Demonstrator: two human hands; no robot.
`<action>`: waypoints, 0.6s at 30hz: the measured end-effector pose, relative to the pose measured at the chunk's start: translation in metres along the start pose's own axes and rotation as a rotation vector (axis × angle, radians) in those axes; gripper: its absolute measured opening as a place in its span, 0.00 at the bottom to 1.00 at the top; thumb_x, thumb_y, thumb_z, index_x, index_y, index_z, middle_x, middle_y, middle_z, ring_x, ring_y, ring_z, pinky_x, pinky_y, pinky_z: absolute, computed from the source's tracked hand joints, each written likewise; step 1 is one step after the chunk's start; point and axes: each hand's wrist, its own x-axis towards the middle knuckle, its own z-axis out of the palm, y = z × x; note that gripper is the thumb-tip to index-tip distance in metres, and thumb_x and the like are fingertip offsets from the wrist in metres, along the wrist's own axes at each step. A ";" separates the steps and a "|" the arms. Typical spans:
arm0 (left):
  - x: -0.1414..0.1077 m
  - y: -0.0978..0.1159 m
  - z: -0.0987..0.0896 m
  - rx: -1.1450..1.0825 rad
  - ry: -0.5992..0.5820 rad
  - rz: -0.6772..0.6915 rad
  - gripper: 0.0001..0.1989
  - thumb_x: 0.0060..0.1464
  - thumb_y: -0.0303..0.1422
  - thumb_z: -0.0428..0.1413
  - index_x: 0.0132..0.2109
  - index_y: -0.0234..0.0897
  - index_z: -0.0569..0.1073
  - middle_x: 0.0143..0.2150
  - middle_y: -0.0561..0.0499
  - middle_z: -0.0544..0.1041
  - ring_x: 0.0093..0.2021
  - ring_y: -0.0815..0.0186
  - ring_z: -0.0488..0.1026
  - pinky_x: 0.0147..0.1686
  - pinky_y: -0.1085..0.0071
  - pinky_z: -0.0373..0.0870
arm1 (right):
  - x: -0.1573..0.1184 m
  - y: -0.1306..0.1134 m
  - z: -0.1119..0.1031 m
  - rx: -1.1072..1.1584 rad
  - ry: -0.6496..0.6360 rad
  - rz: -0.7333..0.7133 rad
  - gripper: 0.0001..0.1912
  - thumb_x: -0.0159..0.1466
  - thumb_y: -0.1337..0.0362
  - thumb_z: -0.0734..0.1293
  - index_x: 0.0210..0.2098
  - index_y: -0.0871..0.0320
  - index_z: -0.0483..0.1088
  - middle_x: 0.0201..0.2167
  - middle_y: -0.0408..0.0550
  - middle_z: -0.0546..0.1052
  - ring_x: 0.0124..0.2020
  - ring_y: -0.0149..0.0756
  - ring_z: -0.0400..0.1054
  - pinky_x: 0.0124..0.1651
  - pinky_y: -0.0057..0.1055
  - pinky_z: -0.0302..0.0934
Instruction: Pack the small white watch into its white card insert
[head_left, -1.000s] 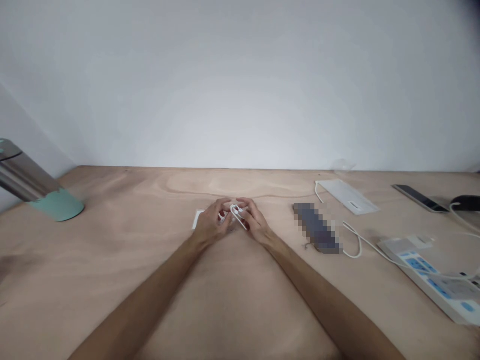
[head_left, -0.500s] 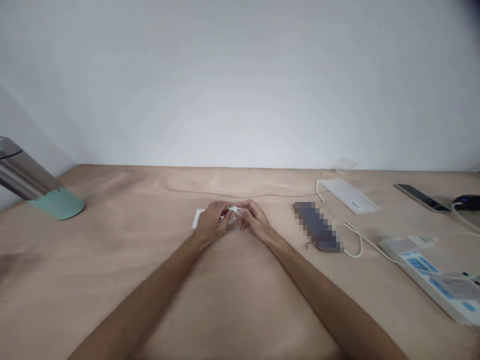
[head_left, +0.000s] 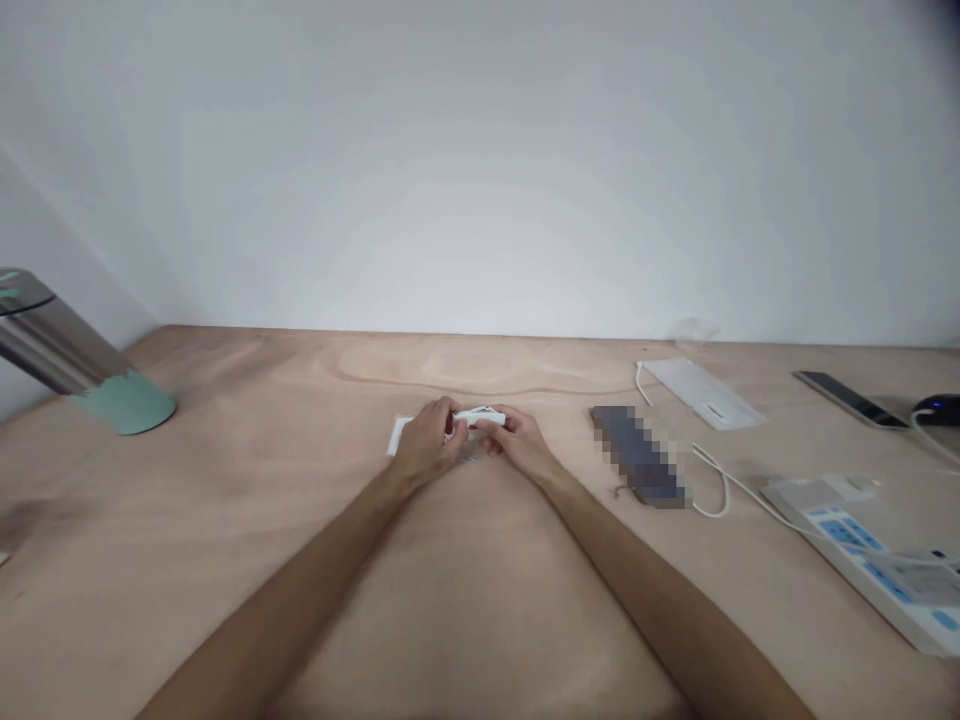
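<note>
A small white slab-like object (head_left: 481, 415) is held between my two hands at the middle of the table; its exact kind is not clear. My left hand (head_left: 426, 445) grips its left end, fingers curled. From the other side, my right hand (head_left: 523, 440) pinches the right end with thumb below and fingers behind. Under the slab, between the hands, a bit of clear plastic (head_left: 472, 458) shows, partly hidden. A flat white piece like a card (head_left: 397, 436) lies on the table, half covered by my left hand.
To the right lie a pixelated dark phone-like item (head_left: 637, 455), a white pouch (head_left: 705, 395), a dark phone (head_left: 847, 398), a cable (head_left: 726, 490) and a white power strip (head_left: 877, 560). A steel and green bottle (head_left: 127, 400) stands far left on the wooden table (head_left: 247, 430).
The white slab now shows its long edge between my fingers, where mostly clear plastic showed before. My hands stay in nearly the same spot; the whole view has shifted slightly.
</note>
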 end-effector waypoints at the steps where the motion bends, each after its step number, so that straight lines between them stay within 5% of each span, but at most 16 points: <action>1: 0.000 0.000 0.000 -0.011 0.006 -0.008 0.05 0.56 0.35 0.49 0.38 0.39 0.65 0.32 0.53 0.70 0.31 0.67 0.67 0.31 0.71 0.63 | 0.000 0.000 -0.001 0.012 -0.004 0.005 0.18 0.53 0.53 0.70 0.37 0.59 0.72 0.20 0.40 0.72 0.19 0.27 0.63 0.21 0.23 0.60; 6: 0.001 0.001 0.001 -0.049 0.032 -0.026 0.05 0.53 0.35 0.52 0.35 0.39 0.65 0.30 0.55 0.69 0.29 0.69 0.66 0.28 0.74 0.62 | 0.002 0.000 -0.004 0.049 0.023 0.016 0.19 0.52 0.50 0.71 0.36 0.58 0.73 0.23 0.42 0.74 0.21 0.29 0.67 0.23 0.25 0.63; 13: 0.000 -0.001 0.001 -0.036 0.038 0.023 0.04 0.51 0.33 0.53 0.35 0.39 0.65 0.30 0.55 0.69 0.29 0.70 0.65 0.28 0.74 0.61 | 0.004 0.000 -0.005 0.117 0.031 -0.026 0.20 0.47 0.53 0.75 0.35 0.57 0.74 0.34 0.47 0.78 0.34 0.37 0.72 0.40 0.36 0.70; 18: 0.000 -0.002 0.000 -0.034 0.027 0.015 0.04 0.53 0.33 0.52 0.36 0.39 0.66 0.29 0.55 0.69 0.28 0.69 0.65 0.28 0.74 0.60 | 0.003 -0.001 -0.003 0.130 0.053 -0.042 0.18 0.48 0.55 0.74 0.35 0.57 0.74 0.35 0.46 0.78 0.32 0.36 0.72 0.39 0.36 0.69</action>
